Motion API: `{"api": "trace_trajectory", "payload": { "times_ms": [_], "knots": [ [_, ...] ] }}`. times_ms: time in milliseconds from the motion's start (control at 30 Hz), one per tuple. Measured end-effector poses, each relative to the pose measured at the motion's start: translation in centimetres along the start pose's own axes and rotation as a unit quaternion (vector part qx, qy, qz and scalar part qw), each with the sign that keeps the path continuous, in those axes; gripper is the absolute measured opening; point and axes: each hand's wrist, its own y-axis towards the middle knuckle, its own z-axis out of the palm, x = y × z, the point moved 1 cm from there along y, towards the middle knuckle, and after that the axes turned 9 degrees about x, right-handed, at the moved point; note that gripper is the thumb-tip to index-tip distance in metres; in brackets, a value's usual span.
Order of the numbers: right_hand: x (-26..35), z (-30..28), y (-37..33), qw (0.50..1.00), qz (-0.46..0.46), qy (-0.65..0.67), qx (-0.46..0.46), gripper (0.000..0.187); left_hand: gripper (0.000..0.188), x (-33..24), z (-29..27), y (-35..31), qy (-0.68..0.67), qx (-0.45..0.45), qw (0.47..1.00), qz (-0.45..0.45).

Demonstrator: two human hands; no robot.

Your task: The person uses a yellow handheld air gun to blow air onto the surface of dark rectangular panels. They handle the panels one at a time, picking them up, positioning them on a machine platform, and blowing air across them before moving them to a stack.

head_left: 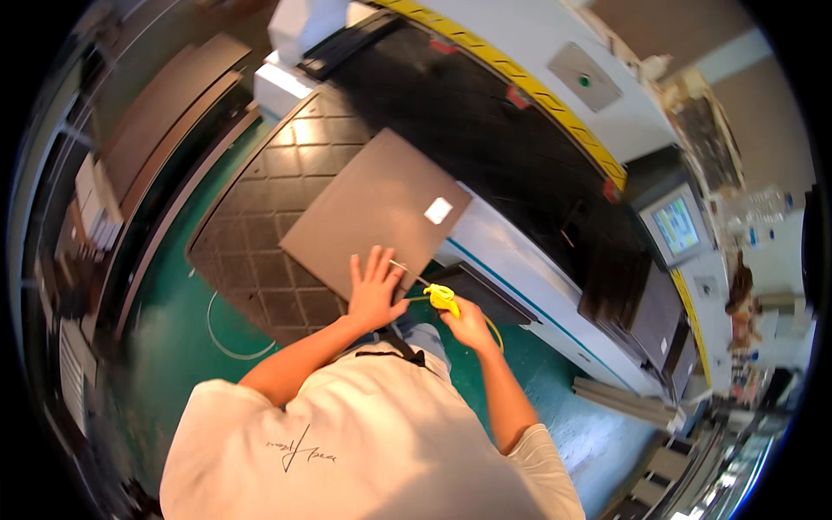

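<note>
A flat brown panel (364,208) with a white label (438,210) lies in front of me on a dark, grid-marked table (238,204). My left hand (374,288) rests on the panel's near edge, fingers spread and palm down. In my right hand (468,322) is a yellow air blow gun (442,299), my fingers wrapped round it. Its thin metal nozzle points up and left, over the panel's near right edge by my left fingers. A yellow hose (496,334) runs down from the gun beside my wrist.
A machine with a dark bed, a yellow guard strip (537,82) and a small screen (676,227) stands ahead and right. More brown panels (654,321) rest at its right end. Long boards (173,113) are stacked at left. A pale hose loop (227,338) lies on the green floor.
</note>
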Motion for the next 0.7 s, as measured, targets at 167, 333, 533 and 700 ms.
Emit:
{"api": "trace_trajectory", "payload": {
  "times_ms": [167,333,533,700],
  "knots": [
    [1.6,5.1,4.0,0.912,0.157,0.379,-0.023,0.029,0.053,4.6,-1.4,0.4,-0.066,-0.055,0.994,-0.069],
    [1.2,7.0,5.5,0.918,0.169,0.353,0.064,0.031,0.063,13.5,-4.6,-1.5,-0.023,-0.166,0.967,-0.194],
    [-0.7,8.0,6.1,0.908,0.161,0.381,0.059,0.029,0.063,11.5,-6.0,-1.5,-0.014,-0.142,0.972,-0.189],
    [0.4,5.2,4.1,0.889,0.127,0.437,0.045,0.029,0.055,14.9,-8.2,0.3,-0.156,-0.122,0.949,-0.244]
  ]
}}
